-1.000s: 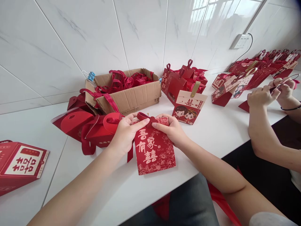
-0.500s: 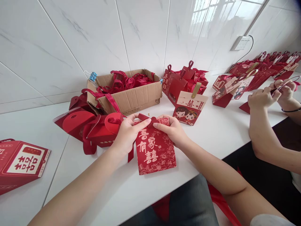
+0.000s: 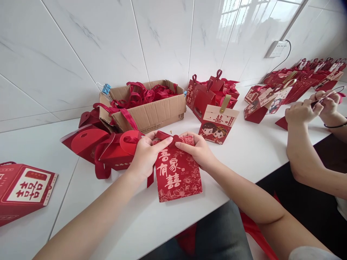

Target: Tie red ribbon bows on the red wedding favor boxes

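A red gift box [image 3: 179, 177] with white characters and a flower pattern stands on the white table in front of me. My left hand [image 3: 148, 150] grips its top left edge, thumb pressed by the dark red tab at the top. From the other side my right hand [image 3: 196, 150] holds the top right edge, its thumb on the same tab. Fingers behind the box are partly hidden. A small brass-coloured piece [image 3: 171, 132] shows just beyond the tab. Left of my left hand lies a red box with rounded flaps [image 3: 118, 150] and a ribbon.
Behind stands a cardboard box [image 3: 159, 115] full of red ribbons [image 3: 149, 93]. A cartoon-couple box [image 3: 217, 124] and several red boxes [image 3: 202, 95] are to the right. Another red box [image 3: 27, 189] lies far left. A co-worker's hands [image 3: 306, 112] work at the right.
Almost nothing differs. The strip beside my left thumb has tilted slightly, and the whole view has shifted a little. Both hands keep their hold on the gift box.
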Available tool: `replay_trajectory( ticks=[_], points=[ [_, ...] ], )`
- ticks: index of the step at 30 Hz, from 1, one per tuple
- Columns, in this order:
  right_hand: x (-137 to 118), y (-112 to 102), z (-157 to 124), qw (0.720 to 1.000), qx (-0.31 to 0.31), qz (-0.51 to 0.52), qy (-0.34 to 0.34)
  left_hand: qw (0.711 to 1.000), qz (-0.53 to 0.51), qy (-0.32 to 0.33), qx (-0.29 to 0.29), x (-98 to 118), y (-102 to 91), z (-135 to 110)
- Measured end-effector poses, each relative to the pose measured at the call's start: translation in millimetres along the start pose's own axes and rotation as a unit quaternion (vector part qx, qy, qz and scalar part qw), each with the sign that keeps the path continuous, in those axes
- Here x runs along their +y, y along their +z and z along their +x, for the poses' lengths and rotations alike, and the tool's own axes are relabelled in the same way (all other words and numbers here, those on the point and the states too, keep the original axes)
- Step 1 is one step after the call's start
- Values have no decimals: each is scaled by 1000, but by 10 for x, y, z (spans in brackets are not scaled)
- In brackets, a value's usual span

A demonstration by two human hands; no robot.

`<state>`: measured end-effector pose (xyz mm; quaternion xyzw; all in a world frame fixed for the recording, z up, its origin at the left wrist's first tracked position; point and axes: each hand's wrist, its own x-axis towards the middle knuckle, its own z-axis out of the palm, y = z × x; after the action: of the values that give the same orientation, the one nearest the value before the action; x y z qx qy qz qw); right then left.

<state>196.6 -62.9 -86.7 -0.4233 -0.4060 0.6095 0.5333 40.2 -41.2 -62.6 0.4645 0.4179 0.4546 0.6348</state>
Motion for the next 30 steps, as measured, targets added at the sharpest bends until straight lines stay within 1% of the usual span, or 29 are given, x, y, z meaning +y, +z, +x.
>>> replay_trajectory(
  ticks=[9, 16, 30],
  points=[
    [-12, 11, -7, 1000, 1, -10, -3, 1000, -15, -7, -7, 15, 10, -9],
    [-16, 10, -8, 1000, 4, -14, -6, 1000, -18, -11, 2, 14, 13, -13],
    [-28, 14, -13, 1000, 4, -13, -1, 1000, -10, -2, 2, 7, -1, -5]
  ],
)
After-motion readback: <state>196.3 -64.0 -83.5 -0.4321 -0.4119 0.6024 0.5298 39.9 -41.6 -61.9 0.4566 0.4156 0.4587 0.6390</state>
